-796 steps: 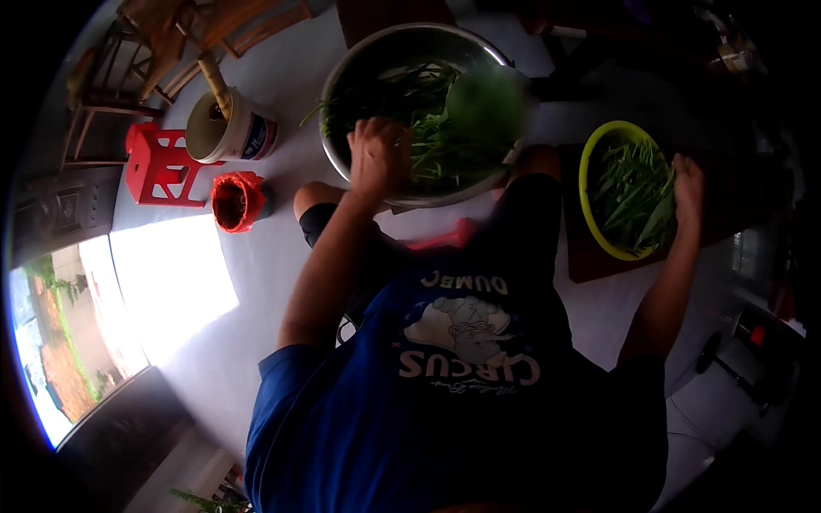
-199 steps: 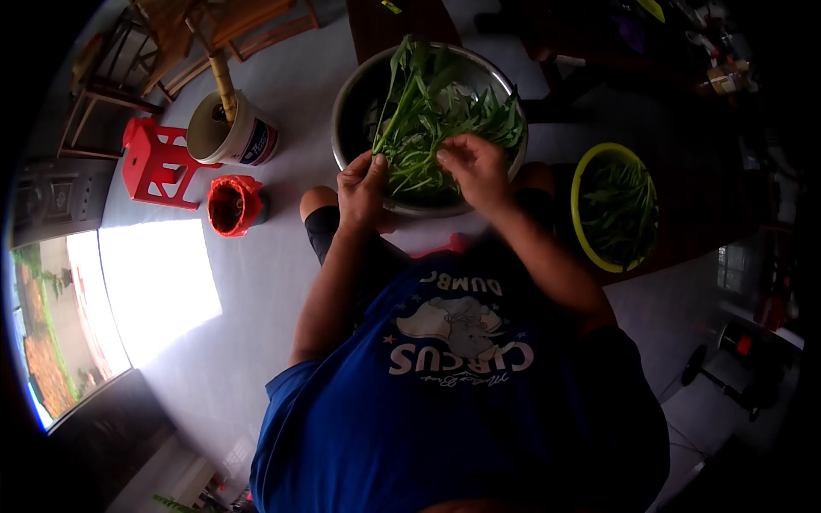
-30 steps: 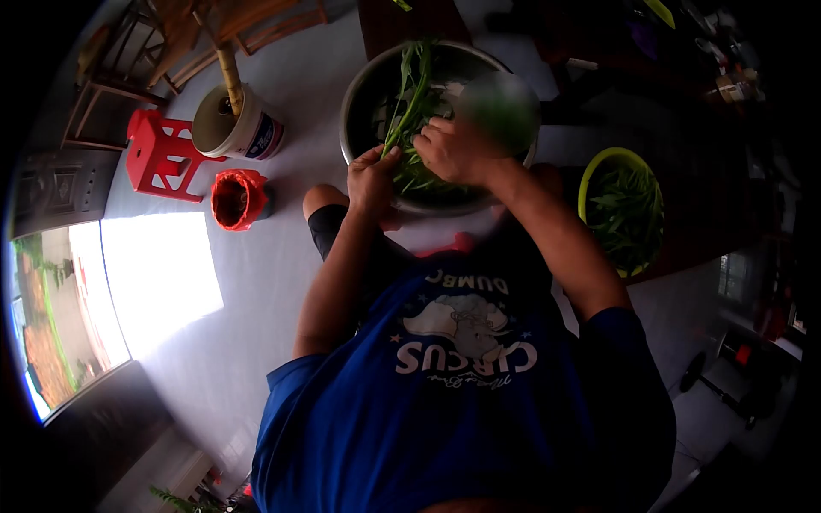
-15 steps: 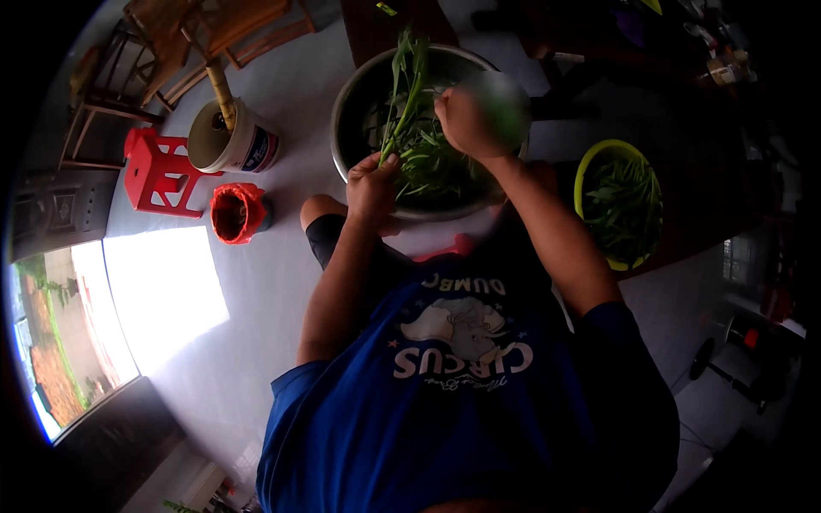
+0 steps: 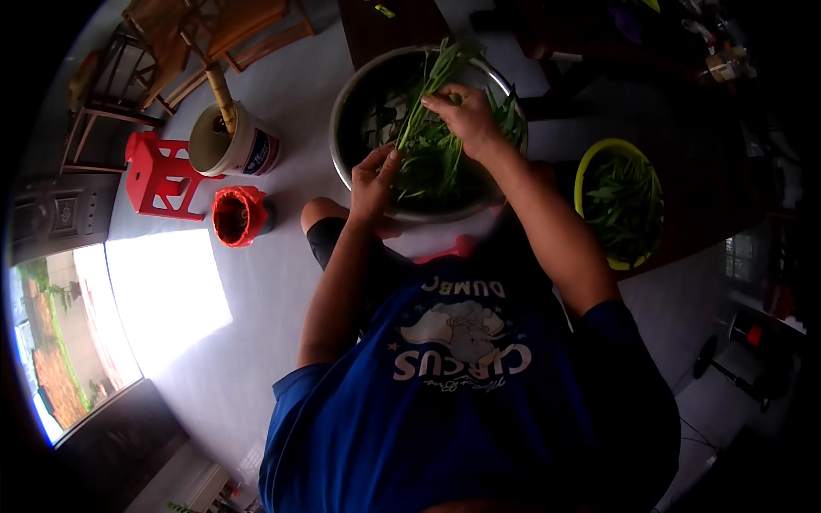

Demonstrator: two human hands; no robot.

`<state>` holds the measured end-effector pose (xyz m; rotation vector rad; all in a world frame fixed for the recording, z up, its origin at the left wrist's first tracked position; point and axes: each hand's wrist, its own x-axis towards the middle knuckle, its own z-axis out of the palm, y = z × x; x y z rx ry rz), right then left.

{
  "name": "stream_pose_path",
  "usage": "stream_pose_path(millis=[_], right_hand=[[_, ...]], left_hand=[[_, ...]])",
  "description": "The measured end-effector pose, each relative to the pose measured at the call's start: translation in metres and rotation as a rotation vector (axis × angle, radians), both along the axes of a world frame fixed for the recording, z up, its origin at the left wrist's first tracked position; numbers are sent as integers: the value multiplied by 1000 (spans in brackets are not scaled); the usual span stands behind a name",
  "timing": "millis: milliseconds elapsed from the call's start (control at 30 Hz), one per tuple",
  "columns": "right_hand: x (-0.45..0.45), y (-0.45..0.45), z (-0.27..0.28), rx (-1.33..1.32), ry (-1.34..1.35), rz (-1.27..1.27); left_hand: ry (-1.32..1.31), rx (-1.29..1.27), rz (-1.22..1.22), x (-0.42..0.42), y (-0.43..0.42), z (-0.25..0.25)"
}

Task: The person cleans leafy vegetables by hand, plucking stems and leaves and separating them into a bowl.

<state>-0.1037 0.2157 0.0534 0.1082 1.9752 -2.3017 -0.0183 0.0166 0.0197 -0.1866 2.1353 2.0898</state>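
Right hand (image 5: 469,120) now, like left hand (image 5: 371,190), with fingers (image 5: 434,102) around one leafy bunch (image 5: 448,65) above one basin (image 5: 349,115).

On the blue T-shirt (image 5: 428,436), we can read two words in pale print, both upside down from where we look. The larger is "CIRCUS" (image 5: 462,363), across the chest of the T-shirt. The other, toward the T-shirt's hem, starts "DUMB" (image 5: 469,285) and ends in a curved letter that we see only in part. On the collar side of "CIRCUS" runs a small line of script (image 5: 462,384), too faint for us to make out. Beyond the T-shirt and off to its left, a white bucket (image 5: 242,137) bears a dark label (image 5: 260,152) with pale lettering that we cannot read.
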Motion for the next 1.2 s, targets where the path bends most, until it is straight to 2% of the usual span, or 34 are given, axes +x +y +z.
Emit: stream_pose_path(millis=[133,233,333,433,567,700,733,867,967,1033,1100,1200], right_hand=[[2,-2,-6,169,203,-40],[4,2,-7,202,262,-15],[1,6,-10,240,362,-30],[8,14,5,360,218,-38],[2,16,2,629,612,-399],[6,25,19,750,585,-143],[7,26,24,849,533,-109],[1,35,17,868,775,-78],[0,45,14,973,909,98],[12,47,32,1067,844,145],[7,51,20,1094,837,214],[12,51,30,1023,784,304]], left_hand=[[121,-30,53,-5,2,-12],[91,-160,67,-5,-3,-17],[136,-87,69,-6,-5,-22],[144,-167,66,-4,-8,-14],[140,-258,37,-3,-12,-6],[134,-276,16,0,-13,-2],[135,-270,13,1,-14,-1],[183,-191,-54,3,-21,-4],[211,-234,-155,3,-32,-3],[225,-173,-187,3,-34,0],[277,-192,-211,2,-35,5],[366,-118,-214,-3,-37,11]])
